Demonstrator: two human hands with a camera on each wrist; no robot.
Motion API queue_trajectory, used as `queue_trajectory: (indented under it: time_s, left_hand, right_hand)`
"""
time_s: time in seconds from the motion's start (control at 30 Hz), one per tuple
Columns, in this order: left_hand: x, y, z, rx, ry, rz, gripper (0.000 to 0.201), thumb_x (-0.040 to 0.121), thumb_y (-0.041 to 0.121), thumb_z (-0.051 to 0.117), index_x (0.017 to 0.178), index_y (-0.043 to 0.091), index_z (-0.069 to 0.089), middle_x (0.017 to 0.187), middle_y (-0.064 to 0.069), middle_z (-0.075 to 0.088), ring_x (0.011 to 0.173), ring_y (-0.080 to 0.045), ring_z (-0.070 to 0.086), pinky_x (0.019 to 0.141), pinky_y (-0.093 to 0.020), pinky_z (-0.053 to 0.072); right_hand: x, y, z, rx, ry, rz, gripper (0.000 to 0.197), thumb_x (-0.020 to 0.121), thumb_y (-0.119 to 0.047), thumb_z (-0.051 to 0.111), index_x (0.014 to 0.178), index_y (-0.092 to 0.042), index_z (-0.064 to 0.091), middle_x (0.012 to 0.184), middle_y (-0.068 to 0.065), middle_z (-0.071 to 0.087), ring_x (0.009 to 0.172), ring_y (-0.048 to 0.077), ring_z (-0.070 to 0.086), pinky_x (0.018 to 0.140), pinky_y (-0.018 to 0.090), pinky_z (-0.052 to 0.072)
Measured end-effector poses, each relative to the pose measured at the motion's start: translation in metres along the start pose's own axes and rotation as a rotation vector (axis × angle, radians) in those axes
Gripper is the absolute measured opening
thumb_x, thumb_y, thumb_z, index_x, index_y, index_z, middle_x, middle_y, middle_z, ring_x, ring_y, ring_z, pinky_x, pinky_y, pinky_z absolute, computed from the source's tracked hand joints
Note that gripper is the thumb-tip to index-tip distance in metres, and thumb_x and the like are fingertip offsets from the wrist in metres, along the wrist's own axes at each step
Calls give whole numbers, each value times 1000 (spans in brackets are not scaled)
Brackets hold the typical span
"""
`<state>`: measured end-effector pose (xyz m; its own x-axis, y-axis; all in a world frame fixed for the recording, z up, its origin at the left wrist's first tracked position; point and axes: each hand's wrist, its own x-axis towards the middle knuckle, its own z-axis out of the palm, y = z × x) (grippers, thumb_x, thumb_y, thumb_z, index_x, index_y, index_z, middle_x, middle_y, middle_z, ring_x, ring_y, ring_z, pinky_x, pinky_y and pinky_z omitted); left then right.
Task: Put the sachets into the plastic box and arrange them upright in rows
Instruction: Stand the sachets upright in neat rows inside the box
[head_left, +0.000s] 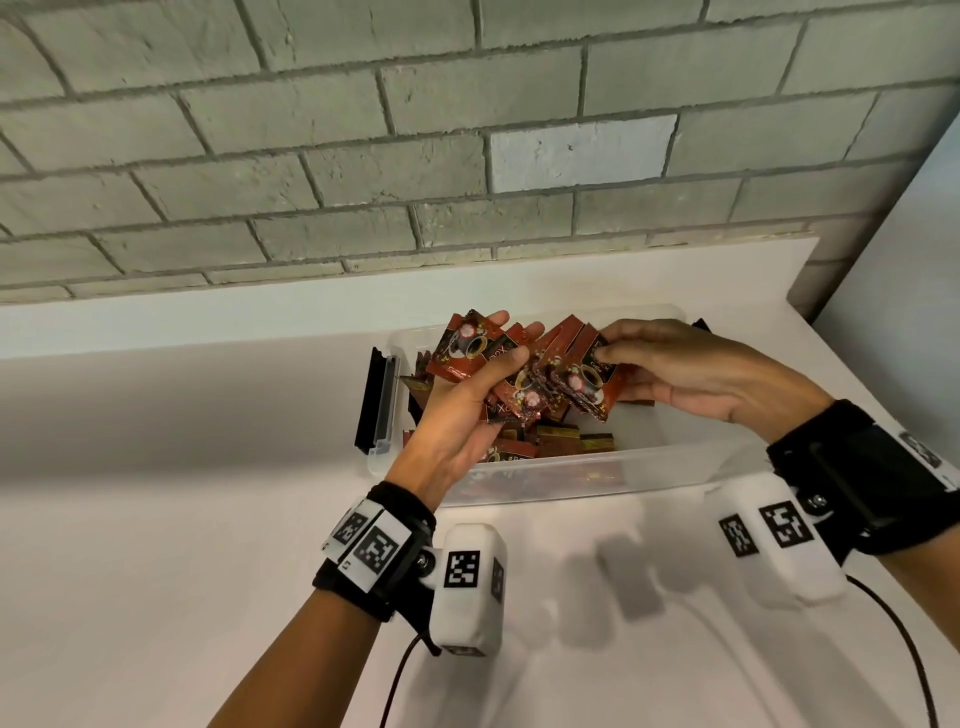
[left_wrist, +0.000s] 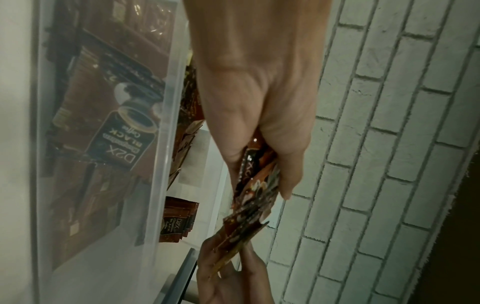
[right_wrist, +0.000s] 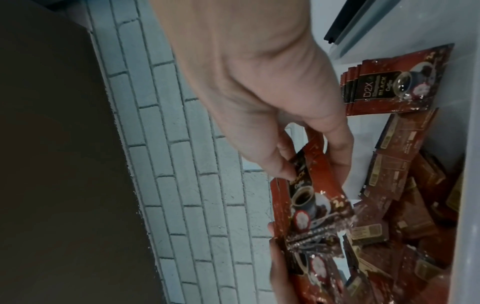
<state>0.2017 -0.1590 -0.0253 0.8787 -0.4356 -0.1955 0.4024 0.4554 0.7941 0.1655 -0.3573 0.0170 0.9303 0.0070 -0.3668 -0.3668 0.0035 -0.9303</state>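
Both hands are up over the clear plastic box (head_left: 675, 467), which sits on the white counter (head_left: 208, 519) close to the grey brick wall (head_left: 363, 156). The left hand (head_left: 462, 410) has a messy fan of red coffee sachets (head_left: 467, 348) lying across its palm, thumb clamped over the top of them, fingers under and behind. The right hand (head_left: 696, 374) comes in from the right and pinches a small stack of sachets (head_left: 587, 384) between thumb and fingers, and that stack is touching the left hand's bunch, so the two handfuls kind of meet in the middle above the box. Down inside the box there's a loose pile of sachets (right_wrist: 415, 216) lying flat and jumbled toward the near left part, plus a neat little row of sachets (right_wrist: 384, 82) standing on edge, which shows best in the right wrist view. A black clip-like piece (head_left: 376, 400) stands at the box's left end.
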Motion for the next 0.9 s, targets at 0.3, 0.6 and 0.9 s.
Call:
queue_trajectory:
  time_s: [0.3, 0.6, 0.9]
  left_hand:
    - [-2, 5, -3, 41, -13, -8, 30, 74, -2, 66, 103, 7, 66, 110, -21, 68, 105, -34, 65, 92, -50, 51]
    - [0, -5, 2, 156, -14, -23, 23, 80, -1, 67, 102, 7, 67, 107, -17, 70, 97, -30, 69, 80, -45, 57]
    - [1, -6, 4, 79, -13, -83, 35, 89, 22, 62, 119, 6, 59, 115, -18, 67, 108, -31, 65, 93, -51, 50]
  right_hand:
    - [-7, -16, -11, -158, 23, -45, 19, 94, -10, 53, 100, -22, 66, 115, 11, 61, 103, 21, 62, 84, 32, 54]
    - [-11, -16, 9, -433, -92, -71, 24, 95, -7, 49, 109, -19, 65, 113, 14, 66, 103, 29, 64, 86, 35, 52]
    - [-6, -7, 11, -370, -44, -18, 29, 93, -3, 52, 118, -15, 61, 113, 20, 62, 99, 27, 64, 83, 35, 54]
